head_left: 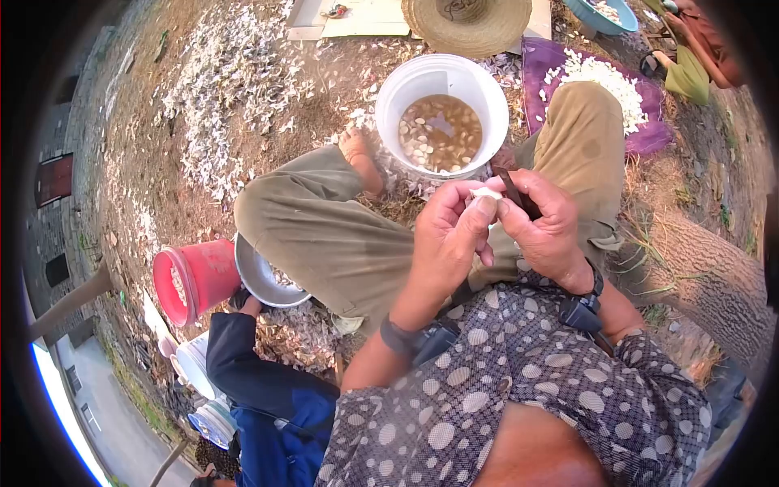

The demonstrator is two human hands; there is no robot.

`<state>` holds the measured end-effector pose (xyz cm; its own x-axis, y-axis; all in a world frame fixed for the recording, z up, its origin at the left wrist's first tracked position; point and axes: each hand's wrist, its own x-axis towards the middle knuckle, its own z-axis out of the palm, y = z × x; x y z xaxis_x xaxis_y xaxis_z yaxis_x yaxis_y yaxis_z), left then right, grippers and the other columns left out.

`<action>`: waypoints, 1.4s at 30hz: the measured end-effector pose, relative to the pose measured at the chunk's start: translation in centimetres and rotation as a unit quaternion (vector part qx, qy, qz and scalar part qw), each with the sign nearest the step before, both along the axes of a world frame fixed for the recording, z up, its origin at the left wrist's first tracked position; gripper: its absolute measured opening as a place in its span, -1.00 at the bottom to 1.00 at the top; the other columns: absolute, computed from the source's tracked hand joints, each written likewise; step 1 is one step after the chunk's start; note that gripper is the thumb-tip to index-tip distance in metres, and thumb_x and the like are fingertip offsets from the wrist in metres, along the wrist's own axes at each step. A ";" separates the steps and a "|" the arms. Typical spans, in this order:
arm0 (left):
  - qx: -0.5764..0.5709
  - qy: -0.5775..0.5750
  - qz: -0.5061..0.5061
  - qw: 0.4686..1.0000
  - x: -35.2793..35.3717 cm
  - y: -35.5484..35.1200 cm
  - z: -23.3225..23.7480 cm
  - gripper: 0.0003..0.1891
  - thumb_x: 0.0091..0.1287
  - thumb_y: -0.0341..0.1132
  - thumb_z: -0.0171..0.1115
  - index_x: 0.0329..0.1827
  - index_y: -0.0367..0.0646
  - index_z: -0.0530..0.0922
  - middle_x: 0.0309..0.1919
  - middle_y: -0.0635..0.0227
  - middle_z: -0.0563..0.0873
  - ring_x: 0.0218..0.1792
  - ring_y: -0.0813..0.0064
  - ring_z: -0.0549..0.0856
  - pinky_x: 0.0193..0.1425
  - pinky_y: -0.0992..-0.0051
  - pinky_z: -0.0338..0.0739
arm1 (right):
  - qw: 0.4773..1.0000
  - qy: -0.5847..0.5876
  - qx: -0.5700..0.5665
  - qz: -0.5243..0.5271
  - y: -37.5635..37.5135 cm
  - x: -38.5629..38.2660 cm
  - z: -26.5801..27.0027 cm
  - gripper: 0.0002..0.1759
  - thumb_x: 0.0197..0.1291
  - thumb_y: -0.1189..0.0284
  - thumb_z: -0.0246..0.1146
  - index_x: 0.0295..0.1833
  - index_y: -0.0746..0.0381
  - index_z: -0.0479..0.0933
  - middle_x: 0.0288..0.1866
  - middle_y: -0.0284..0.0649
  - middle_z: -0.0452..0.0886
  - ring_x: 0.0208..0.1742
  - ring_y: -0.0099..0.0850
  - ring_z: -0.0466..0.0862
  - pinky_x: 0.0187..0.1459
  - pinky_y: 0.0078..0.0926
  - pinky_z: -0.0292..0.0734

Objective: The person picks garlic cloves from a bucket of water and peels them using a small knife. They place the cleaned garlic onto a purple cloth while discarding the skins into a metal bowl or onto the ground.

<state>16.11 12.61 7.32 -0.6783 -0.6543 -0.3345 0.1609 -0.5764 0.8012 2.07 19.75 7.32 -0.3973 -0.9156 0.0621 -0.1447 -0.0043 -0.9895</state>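
Just below the white bucket (384, 114), both hands meet over the lap. My left hand (454, 231) pinches a small whitish piece (486, 193) between thumb and fingertips. My right hand (545, 223) touches the same piece with its thumb and has its fingers wrapped round a dark, narrow tool (511, 188), whose tip lies beside the piece. Brownish liquid with many pale pieces (422, 146) fills the lower part of the bucket. On a purple cloth (535, 65) to the right of the bucket lies a heap of white pieces (608, 88).
A straw hat (469, 36) lies beyond the bucket, and a blue basin (596, 18) stands at the top right. At left are a red bucket (215, 272) and a metal basin (251, 280). A person in blue (284, 434) sits close by. A tree trunk (706, 276) is at right.
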 end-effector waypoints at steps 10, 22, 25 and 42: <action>-0.124 -0.091 0.010 0.988 -0.3 0.5 -1.9 -0.60 0.64 -0.01 0.04 0.06 -0.20 0.60 -0.47 0.61 0.44 -0.54 0.82 0.32 -0.53 0.68 0.22 | 1.000 -0.003 -0.007 0.004 0.3 0.8 -1.0 -0.80 0.42 0.56 0.25 0.10 0.35 0.57 -0.23 -0.39 0.64 -0.26 -0.70 0.57 -0.26 -0.63 0.52; -0.180 -0.108 0.111 0.971 -0.9 -0.2 -3.4 -0.64 0.61 -0.20 0.04 -0.27 -0.30 0.60 -0.51 0.47 0.58 -0.45 0.66 0.48 -0.36 0.51 0.42 | 0.994 -0.104 0.013 0.035 0.0 2.3 -2.2 -0.77 0.48 0.46 0.24 0.15 0.31 0.49 -0.08 -0.35 0.63 -0.09 -0.67 0.56 -0.05 -0.59 0.53; -0.154 -0.099 0.116 0.976 -0.7 -0.2 -4.4 -0.63 0.61 -0.19 0.04 -0.35 -0.25 0.55 -0.54 0.48 0.55 -0.48 0.69 0.48 -0.38 0.53 0.41 | 0.989 -0.135 0.045 0.028 -0.2 2.1 -2.3 -0.79 0.47 0.44 0.25 0.11 0.28 0.51 -0.10 -0.37 0.63 -0.16 -0.71 0.53 -0.11 -0.63 0.50; 0.063 -0.036 0.101 0.992 -0.2 0.0 -4.6 -0.68 0.58 -0.03 0.19 -0.21 -0.08 0.50 -0.47 0.55 0.43 -0.59 0.78 0.27 -0.58 0.69 0.20 | 0.975 -0.208 -0.049 -0.055 3.5 -6.2 -0.8 -0.77 0.44 0.53 0.23 0.14 0.29 0.43 -0.24 -0.31 0.62 -0.24 -0.61 0.63 -0.16 -0.59 0.53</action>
<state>15.95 12.59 2.70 -0.5094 -0.7240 -0.4651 0.2290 -0.6350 0.7378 -4.16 23.27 6.51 -0.5032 -0.8633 -0.0395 0.2633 -0.1096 -0.9585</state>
